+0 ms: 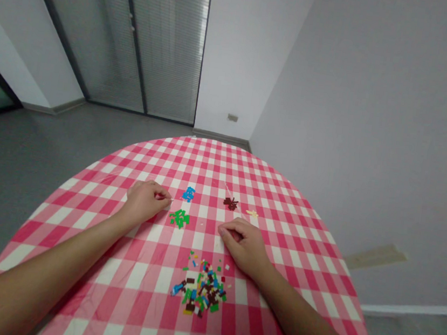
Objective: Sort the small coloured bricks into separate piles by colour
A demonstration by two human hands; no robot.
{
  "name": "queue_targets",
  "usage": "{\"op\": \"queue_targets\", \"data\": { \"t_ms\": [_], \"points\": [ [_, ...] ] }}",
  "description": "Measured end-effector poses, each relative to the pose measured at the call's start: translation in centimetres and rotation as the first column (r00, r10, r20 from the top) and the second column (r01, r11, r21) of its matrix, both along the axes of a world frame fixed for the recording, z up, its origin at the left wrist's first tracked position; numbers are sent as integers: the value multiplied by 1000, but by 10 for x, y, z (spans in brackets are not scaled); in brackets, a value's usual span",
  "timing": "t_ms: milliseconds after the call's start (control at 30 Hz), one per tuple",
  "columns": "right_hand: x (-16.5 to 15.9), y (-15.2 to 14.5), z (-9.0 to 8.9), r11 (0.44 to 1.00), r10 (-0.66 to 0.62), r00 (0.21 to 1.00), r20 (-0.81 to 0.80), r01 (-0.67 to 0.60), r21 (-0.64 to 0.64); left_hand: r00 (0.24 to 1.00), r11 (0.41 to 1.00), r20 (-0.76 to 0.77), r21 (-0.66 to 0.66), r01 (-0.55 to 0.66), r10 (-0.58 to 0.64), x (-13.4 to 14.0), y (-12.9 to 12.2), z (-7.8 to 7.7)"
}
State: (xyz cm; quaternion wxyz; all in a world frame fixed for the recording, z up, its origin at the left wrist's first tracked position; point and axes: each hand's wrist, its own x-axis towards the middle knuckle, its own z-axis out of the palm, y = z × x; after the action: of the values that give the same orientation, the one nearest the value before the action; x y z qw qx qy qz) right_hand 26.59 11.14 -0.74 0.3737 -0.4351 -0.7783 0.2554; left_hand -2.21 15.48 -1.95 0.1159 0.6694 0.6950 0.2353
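Observation:
My left hand point(147, 200) is closed in a pinch over the table, left of a small pile of blue toy building bricks point(188, 194) and a pile of green bricks point(179, 218). Something pale shows at its fingertips, too small to name. My right hand point(245, 244) has thumb and forefinger pressed together; whatever they may hold is hidden. Beyond it lie dark brown bricks point(231, 204) and a few cream bricks point(252, 213). Nearer to me, between my forearms, spreads a mixed heap of many-coloured bricks point(208, 290).
A red-and-white checked cloth point(141, 304) covers the rounded table. White walls point(375, 126) stand behind and to the right. Glass panels with blinds point(173, 42) rise at the back left, above a grey floor point(45, 162).

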Motion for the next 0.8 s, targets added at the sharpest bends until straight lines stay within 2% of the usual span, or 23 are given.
{"op": "queue_targets", "data": {
  "t_ms": [367, 500, 600, 667, 733, 800],
  "points": [
    [0, 0, 2, 1000, 2, 1000, 13, -2, 19, 999, 999, -33, -29, -36, 35, -2, 1, -1],
    [0, 0, 5, 997, 70, 995, 77, -72, 31, 1000, 998, -14, 66, 7, -6, 1, -3, 0],
    [0, -2, 7, 987, 155, 976, 154, -160, 19, 981, 965, 64, 202, 168, -184, 11, -15, 6],
    [0, -3, 7, 977, 206, 955, 214, -213, 8, 916, 910, 129, 233, 344, -379, 22, -27, 11],
    [0, -5, 8, 964, 256, 928, 272, -265, -1, 806, 808, 122, 213, 549, -580, 34, -41, 17],
    [-1, -6, 10, 945, 314, 893, 324, -327, -15, 699, 705, 105, 157, 691, -708, 46, -54, 21]
  ]
}}
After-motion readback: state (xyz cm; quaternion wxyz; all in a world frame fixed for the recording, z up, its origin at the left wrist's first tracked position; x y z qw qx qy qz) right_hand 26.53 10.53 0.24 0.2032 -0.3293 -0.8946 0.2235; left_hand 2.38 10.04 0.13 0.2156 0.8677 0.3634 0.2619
